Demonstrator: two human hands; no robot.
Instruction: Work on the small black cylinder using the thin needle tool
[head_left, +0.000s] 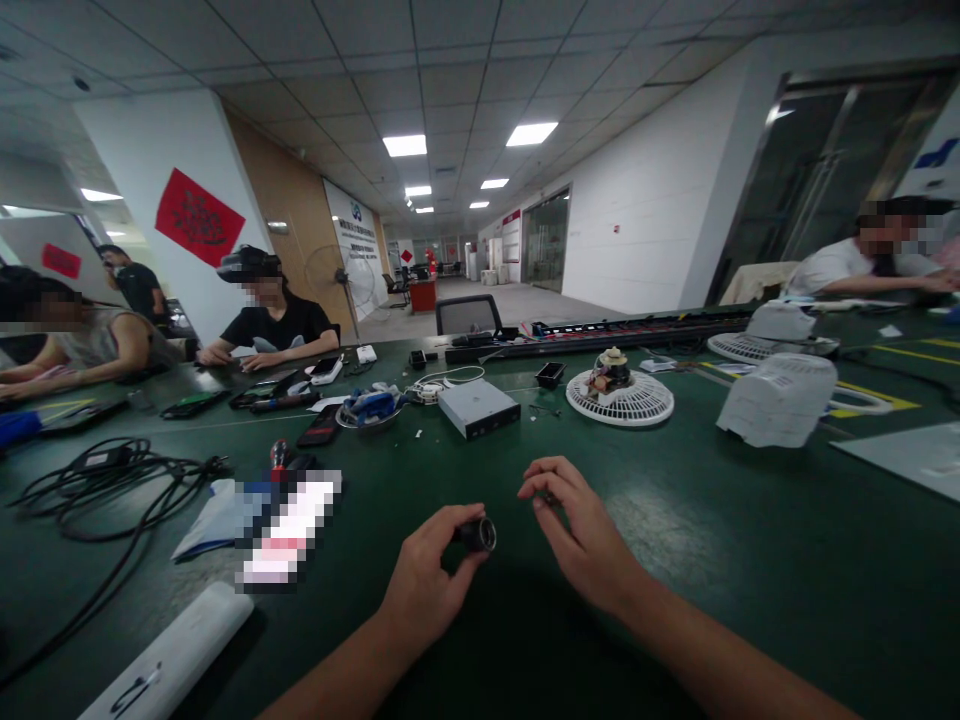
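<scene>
Left grip (429,562) clamps one black cylinder (478,535); cannot tell if right grip (574,525) holds anything.

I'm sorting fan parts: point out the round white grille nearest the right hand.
The grille beyond the right hand, carrying a bare motor; the other grille, farther right, bears a white cover.

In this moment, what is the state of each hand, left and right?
Left hand: closed, holding a black cylinder.
Right hand: fingers partly curled; whether it holds something small cannot be told.
</scene>
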